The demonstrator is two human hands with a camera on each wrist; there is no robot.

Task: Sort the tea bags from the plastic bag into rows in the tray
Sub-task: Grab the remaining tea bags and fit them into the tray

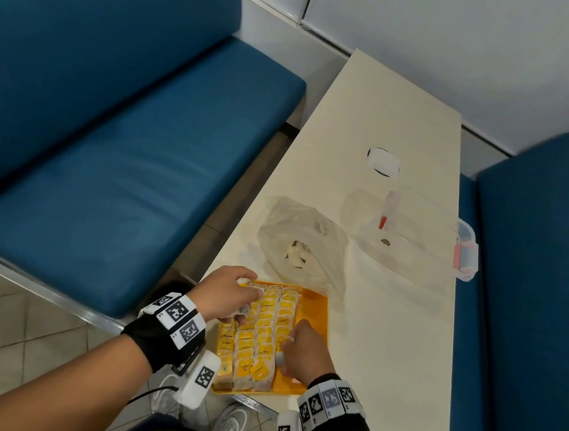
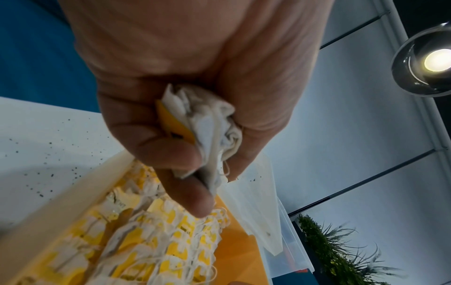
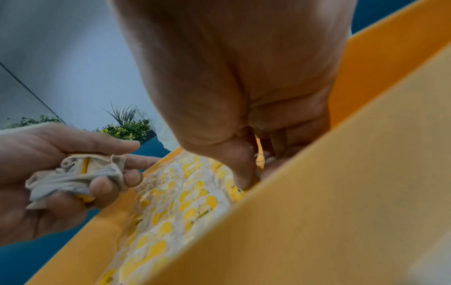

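An orange tray (image 1: 317,316) sits at the near left corner of the table and holds several rows of tea bags (image 1: 262,333) with yellow tags. My left hand (image 1: 244,301) hovers over the tray's far left end and grips a crumpled bunch of tea bags (image 2: 207,131). My right hand (image 1: 285,347) reaches down into the right-hand row, thumb and fingers pinching a tea bag (image 3: 258,148) there. Just beyond the tray lies the clear plastic bag (image 1: 301,247) with a few tea bags inside.
A clear plastic container (image 1: 419,234) with red clips stands at the table's right edge, and a small white object (image 1: 383,162) lies farther back. Blue benches (image 1: 125,167) flank the cream table (image 1: 385,344) on both sides. The tray's right strip is bare.
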